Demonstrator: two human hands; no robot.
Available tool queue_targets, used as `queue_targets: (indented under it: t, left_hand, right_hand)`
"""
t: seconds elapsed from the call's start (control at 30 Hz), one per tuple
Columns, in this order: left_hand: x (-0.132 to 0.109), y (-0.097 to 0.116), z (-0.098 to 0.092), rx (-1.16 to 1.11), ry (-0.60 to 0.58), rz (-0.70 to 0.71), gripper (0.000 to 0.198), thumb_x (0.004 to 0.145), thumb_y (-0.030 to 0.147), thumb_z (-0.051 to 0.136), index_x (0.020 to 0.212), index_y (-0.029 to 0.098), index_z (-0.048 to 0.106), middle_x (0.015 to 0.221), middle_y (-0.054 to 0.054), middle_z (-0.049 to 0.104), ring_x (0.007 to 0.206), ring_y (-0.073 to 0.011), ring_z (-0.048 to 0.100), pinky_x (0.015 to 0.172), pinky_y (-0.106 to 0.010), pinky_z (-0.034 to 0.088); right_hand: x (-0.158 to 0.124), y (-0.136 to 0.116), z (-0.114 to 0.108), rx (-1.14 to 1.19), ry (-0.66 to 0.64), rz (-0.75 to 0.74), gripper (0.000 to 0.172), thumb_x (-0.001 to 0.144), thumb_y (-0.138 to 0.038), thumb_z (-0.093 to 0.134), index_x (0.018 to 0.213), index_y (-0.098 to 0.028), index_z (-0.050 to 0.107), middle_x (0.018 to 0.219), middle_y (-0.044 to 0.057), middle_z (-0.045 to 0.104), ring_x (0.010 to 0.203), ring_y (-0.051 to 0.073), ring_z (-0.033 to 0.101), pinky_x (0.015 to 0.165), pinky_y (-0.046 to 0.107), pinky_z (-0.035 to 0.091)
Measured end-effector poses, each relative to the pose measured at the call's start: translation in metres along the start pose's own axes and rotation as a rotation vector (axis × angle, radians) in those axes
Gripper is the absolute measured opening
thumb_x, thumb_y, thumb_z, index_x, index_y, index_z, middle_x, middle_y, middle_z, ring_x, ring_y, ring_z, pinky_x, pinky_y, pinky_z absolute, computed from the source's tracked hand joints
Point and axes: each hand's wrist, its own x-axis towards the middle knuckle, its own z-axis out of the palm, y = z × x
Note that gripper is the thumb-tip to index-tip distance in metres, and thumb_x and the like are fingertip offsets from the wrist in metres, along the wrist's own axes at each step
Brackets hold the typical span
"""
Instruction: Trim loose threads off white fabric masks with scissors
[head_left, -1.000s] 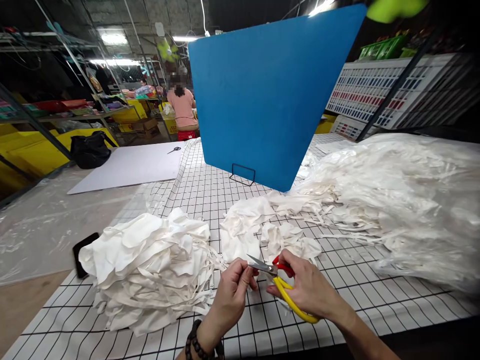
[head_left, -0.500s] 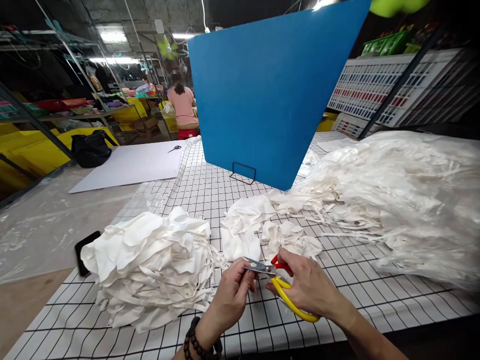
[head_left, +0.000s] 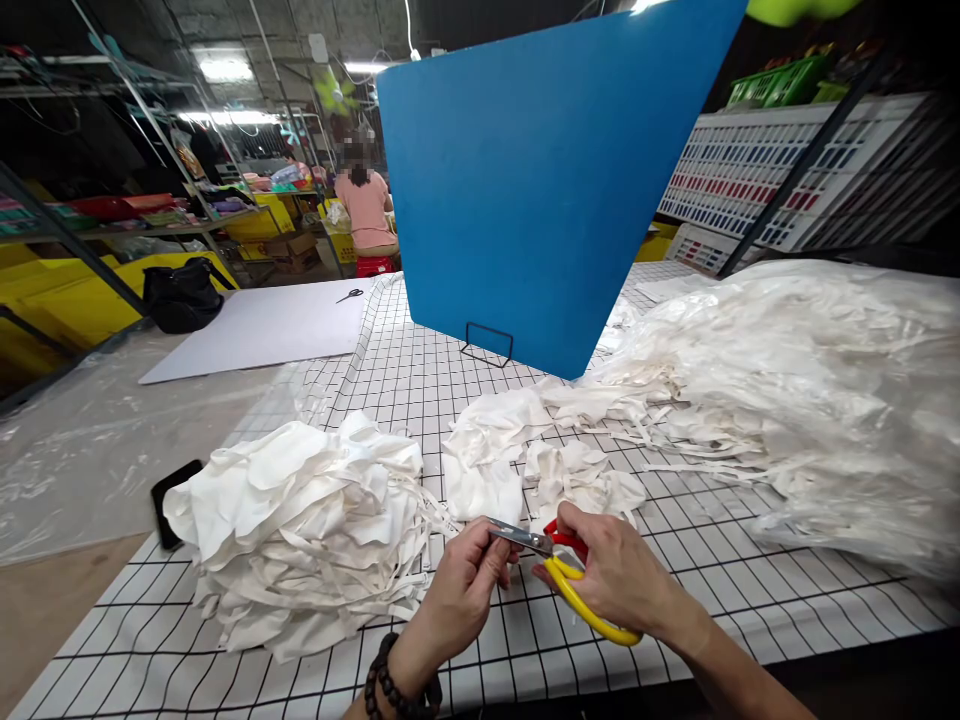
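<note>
Scissors are near the worktop's near edge, right hand curled round the handles, palm inward. Left hand's thumb and finger are pinched together by the blades, can't tell on what.

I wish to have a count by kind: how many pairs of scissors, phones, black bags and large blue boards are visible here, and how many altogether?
Scissors: 2 (one in the right hand, one on the white sheet)
Phone: 1
Black bag: 1
Large blue board: 1
Total: 5
</note>
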Motion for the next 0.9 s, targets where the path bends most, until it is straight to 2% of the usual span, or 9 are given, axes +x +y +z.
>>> queue_targets:
  t: [0.2, 0.3, 0.37, 0.47, 0.57, 0.63, 0.77, 0.9]
  left_hand:
    - [-0.001, -0.001, 0.000, -0.053, -0.012, -0.030, 0.030, 0.098, 0.037, 0.045, 0.089, 0.015, 0.062, 0.086, -0.006, 0.059, 0.067, -0.0123, 0.057, 0.061, -0.024, 0.047]
    - [-0.001, 0.001, 0.000, -0.062, -0.022, -0.046, 0.031, 0.098, 0.038, 0.045, 0.089, 0.014, 0.062, 0.085, -0.006, 0.059, 0.065, -0.0119, 0.056, 0.061, -0.024, 0.047]
    - [-0.002, 0.002, -0.001, -0.076, -0.016, -0.046, 0.031, 0.098, 0.038, 0.045, 0.088, 0.014, 0.062, 0.085, -0.005, 0.058, 0.064, -0.0114, 0.055, 0.062, -0.025, 0.046]
    - [-0.010, 0.003, -0.008, -0.093, 0.028, -0.024, 0.030, 0.097, 0.037, 0.047, 0.088, 0.015, 0.064, 0.082, -0.004, 0.057, 0.065, -0.0118, 0.053, 0.064, -0.025, 0.044]
    - [-0.023, 0.005, -0.019, -0.071, 0.088, 0.028, 0.027, 0.096, 0.036, 0.048, 0.090, 0.017, 0.066, 0.082, -0.005, 0.057, 0.072, -0.0150, 0.052, 0.070, -0.027, 0.042]
    - [-0.033, 0.008, -0.025, -0.084, 0.106, 0.059, 0.025, 0.096, 0.034, 0.048, 0.089, 0.018, 0.066, 0.085, -0.007, 0.060, 0.081, -0.0186, 0.055, 0.077, -0.030, 0.043]
    - [-0.049, 0.014, -0.032, -0.096, 0.090, 0.074, 0.025, 0.094, 0.035, 0.049, 0.084, 0.019, 0.066, 0.091, -0.009, 0.065, 0.089, -0.0235, 0.058, 0.082, -0.034, 0.043]
    - [-0.062, 0.010, -0.036, -0.022, 0.154, 0.050, 0.031, 0.092, 0.041, 0.051, 0.078, 0.020, 0.069, 0.093, -0.010, 0.068, 0.089, -0.0252, 0.059, 0.084, -0.036, 0.041]
  right_hand:
    - [0.000, 0.002, 0.003, -0.035, 0.000, -0.044, 0.031, 0.077, -0.044, 0.065, 0.073, -0.024, 0.042, 0.058, -0.003, 0.054, 0.051, 0.016, 0.048, 0.053, 0.027, 0.028]
    - [0.000, 0.006, 0.007, 0.000, 0.018, -0.061, 0.036, 0.075, -0.045, 0.068, 0.070, -0.024, 0.040, 0.056, -0.005, 0.050, 0.050, 0.014, 0.043, 0.052, 0.026, 0.027]
    - [0.002, 0.013, 0.008, 0.120, -0.007, -0.042, 0.040, 0.073, -0.046, 0.072, 0.068, -0.024, 0.038, 0.054, -0.006, 0.045, 0.049, 0.013, 0.039, 0.049, 0.026, 0.026]
    - [0.010, 0.031, 0.008, 0.470, -0.040, 0.078, 0.041, 0.072, -0.046, 0.075, 0.071, -0.024, 0.040, 0.058, -0.007, 0.047, 0.051, 0.012, 0.042, 0.048, 0.024, 0.033]
    - [0.029, 0.044, 0.007, 0.742, 0.030, 0.168, 0.038, 0.074, -0.043, 0.075, 0.079, -0.024, 0.043, 0.073, -0.002, 0.060, 0.067, 0.016, 0.057, 0.060, 0.028, 0.046]
    - [0.047, 0.044, 0.008, 0.801, 0.007, 0.162, 0.035, 0.075, -0.040, 0.074, 0.084, -0.023, 0.045, 0.085, 0.002, 0.065, 0.076, 0.019, 0.062, 0.066, 0.030, 0.049]
    - [0.089, 0.025, 0.025, 0.687, -0.151, 0.135, 0.027, 0.073, -0.030, 0.070, 0.083, -0.022, 0.046, 0.083, 0.001, 0.065, 0.071, 0.017, 0.060, 0.056, 0.025, 0.044]
    - [0.125, 0.002, 0.056, 0.564, -0.115, 0.140, 0.029, 0.065, -0.024, 0.074, 0.075, -0.022, 0.048, 0.073, -0.003, 0.059, 0.070, 0.016, 0.053, 0.057, 0.024, 0.037]
